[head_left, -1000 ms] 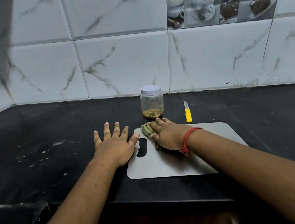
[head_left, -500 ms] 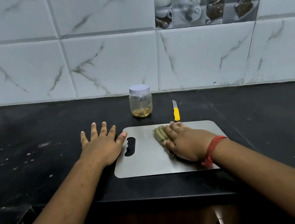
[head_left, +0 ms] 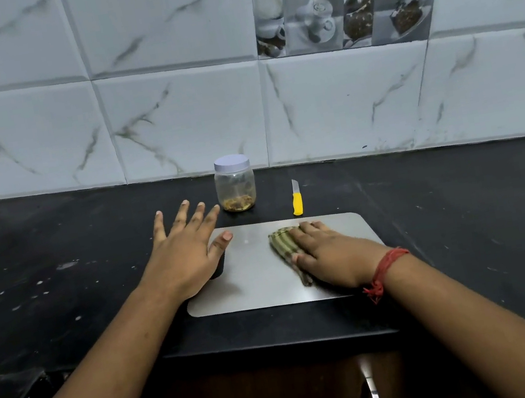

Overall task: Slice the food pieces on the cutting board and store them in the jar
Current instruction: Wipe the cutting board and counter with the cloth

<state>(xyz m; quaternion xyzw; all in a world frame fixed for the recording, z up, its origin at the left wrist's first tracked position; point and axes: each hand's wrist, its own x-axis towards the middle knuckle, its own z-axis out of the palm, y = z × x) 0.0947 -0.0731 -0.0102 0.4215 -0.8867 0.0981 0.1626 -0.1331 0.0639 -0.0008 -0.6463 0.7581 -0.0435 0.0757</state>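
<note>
A small bundle of green ribbed vegetable pieces [head_left: 283,242], possibly okra, lies on the right half of the steel cutting board [head_left: 261,282], under the right hand [head_left: 327,254]. That hand rests flat on the bundle, its fingers [head_left: 307,226] straight and close together, pressing rather than pinching. The left hand [head_left: 187,253] hovers or rests over the board's left end, fingers spread, holding nothing.

The pieces look light, slender and slightly yielding; being loose and rounded, they would probably roll on the smooth metal, so they are best pinned from above, near the end away from the cut, with fingertips tucked back. The board itself may slide on the dark surface [head_left: 60,284].

The yellow-handled knife [head_left: 296,202] lies just beyond the board's far edge, to be taken by its handle. The lidded plastic jar [head_left: 235,184] stands to its left, light and easy to tip.
</note>
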